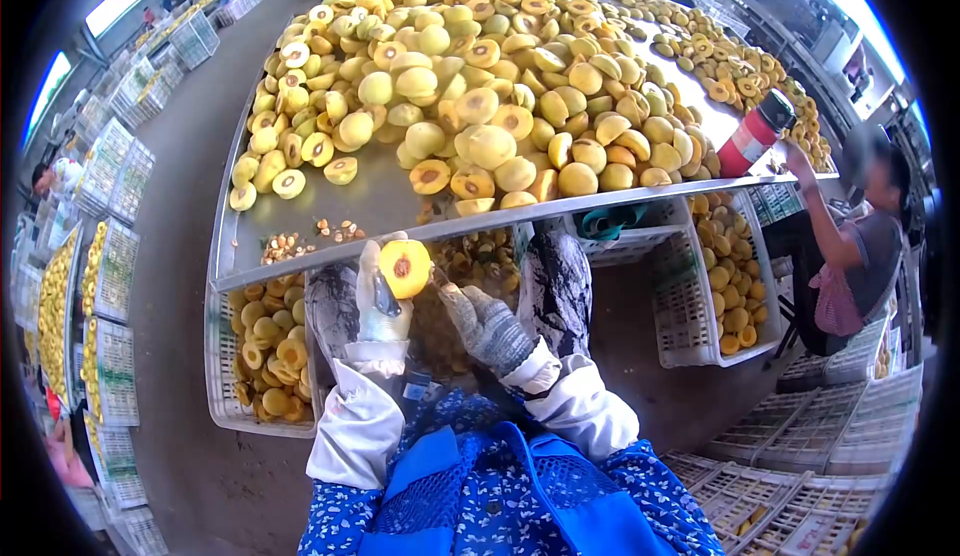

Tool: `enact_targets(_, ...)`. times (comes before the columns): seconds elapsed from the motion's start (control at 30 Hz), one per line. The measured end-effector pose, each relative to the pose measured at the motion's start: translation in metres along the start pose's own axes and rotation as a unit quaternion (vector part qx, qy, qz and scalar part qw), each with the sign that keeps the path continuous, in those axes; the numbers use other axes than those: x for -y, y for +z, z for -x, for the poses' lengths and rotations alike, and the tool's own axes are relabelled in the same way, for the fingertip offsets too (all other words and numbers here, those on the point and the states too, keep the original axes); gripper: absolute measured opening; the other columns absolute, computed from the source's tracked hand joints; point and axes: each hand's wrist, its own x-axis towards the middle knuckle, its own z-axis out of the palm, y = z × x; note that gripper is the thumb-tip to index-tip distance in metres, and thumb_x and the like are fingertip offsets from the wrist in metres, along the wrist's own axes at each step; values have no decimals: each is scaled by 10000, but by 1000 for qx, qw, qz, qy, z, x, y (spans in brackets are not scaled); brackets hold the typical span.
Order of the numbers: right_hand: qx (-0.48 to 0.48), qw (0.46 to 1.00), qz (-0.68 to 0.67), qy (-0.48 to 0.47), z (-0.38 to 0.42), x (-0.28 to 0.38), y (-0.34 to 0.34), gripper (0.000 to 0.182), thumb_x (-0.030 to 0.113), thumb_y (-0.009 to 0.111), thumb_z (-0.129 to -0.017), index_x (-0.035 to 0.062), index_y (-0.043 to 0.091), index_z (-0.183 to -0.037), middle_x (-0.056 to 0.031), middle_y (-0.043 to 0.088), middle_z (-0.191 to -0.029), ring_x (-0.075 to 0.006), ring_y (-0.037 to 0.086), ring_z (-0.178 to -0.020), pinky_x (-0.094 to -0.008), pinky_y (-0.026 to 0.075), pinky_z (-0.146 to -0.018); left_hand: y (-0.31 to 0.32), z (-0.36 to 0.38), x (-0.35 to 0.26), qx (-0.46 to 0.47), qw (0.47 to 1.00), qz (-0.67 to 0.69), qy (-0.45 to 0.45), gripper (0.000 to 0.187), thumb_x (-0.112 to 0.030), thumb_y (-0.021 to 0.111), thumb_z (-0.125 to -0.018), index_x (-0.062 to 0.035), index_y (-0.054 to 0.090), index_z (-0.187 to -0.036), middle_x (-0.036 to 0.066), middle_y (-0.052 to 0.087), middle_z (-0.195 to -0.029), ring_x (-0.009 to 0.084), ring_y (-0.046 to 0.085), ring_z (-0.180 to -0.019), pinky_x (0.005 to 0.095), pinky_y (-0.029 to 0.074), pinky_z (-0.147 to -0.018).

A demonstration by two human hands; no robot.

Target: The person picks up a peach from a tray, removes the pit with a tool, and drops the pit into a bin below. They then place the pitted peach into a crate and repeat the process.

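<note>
A halved yellow peach (405,268) with its brown pit area facing up is held in my gloved left hand (378,306), just over the near edge of the metal table (400,243). My right hand (485,326), in a grey knitted glove, is close beside it on the right. Its fingers are curled round a small dark thing whose tip shows near the peach; I cannot make out its kind. On the table beyond lies a big heap of peach halves (490,146). Small pits (285,247) lie near the table's front left corner.
Crates of peach halves stand under the table, at left (215,386) and right (690,358). A red flask (748,141) with a black lid stands at the table's right edge. Another person (870,226) sits at the right. Stacked crates (830,426) fill the lower right.
</note>
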Motion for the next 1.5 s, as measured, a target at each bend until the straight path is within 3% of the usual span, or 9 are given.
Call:
enact_targets(0.27,75,971,222,-51,2,0,11,283,180,413,-918,42,517,-1142,-231,543,-873,-373,574,-636,-465,461,-553,-11,10,30,15,997,72,-28,304,-261,501,-905,-8,536,-1071,101,605,-1006,196,584,-870,286,484,-783)
enact_targets(0.37,120,970,211,20,4,-1,19,316,231,374,-935,71,485,-1184,-244,527,-898,-392,583,-682,-487,466,-589,3,22,24,-27,921,-338,194,360,-322,471,-924,3,549,-1057,102,605,-1004,187,580,-844,288,485,-769)
enact_targets(0.47,181,960,206,61,4,2,18,349,267,340,-946,100,430,-1240,-266,500,-941,-401,587,-719,-493,472,-613,10,27,25,-88,984,-129,83,418,-378,462,-933,18,566,-1015,87,589,-959,160,564,-802,279,488,-732)
enact_targets(0.83,274,946,-76,158,-10,-6,-29,317,310,470,-947,28,613,-933,-88,630,-766,-175,569,-716,-301,454,-680,11,35,18,-2,988,-149,33,438,-367,443,-953,37,608,-913,84,637,-806,122,581,-654,239,484,-622)
enact_targets(1.03,379,836,-226,327,-20,15,-54,355,387,490,-921,54,603,-966,-42,543,-633,-172,512,-469,-280,419,-434,7,39,12,65,966,-230,95,399,-313,443,-960,42,616,-902,94,658,-831,132,612,-714,237,490,-649)
enact_targets(1.2,432,481,-731,218,7,-42,-2,300,232,474,-950,56,515,-1189,-64,588,-978,-138,578,-865,-225,494,-720,19,35,7,15,992,-119,38,415,-356,484,-933,35,621,-912,117,662,-849,183,633,-691,256,510,-637)
enact_targets(1.3,182,577,-721,337,21,-10,8,279,243,459,-958,74,546,-1163,-57,587,-947,-124,571,-909,-230,484,-792,25,31,-4,11,995,35,-97,477,-413,435,-921,35,597,-946,175,643,-831,264,633,-638,300,522,-603)
enact_targets(1.37,114,338,-848,392,28,-38,28,269,202,424,-973,62,536,-1174,-51,598,-983,-109,570,-951,-224,481,-831,10,23,1,11,952,231,-201,495,-419,398,-927,43,573,-958,197,631,-817,291,624,-615,320,521,-584)
enact_targets(1.5,162,544,-714,411,26,-47,8,354,472,491,-895,137,563,-983,-6,539,-685,-107,470,-454,-238,410,-407,-31,27,-36,-226,931,-282,54,351,-291,435,-954,9,615,-926,120,635,-801,206,623,-698,286,504,-569)
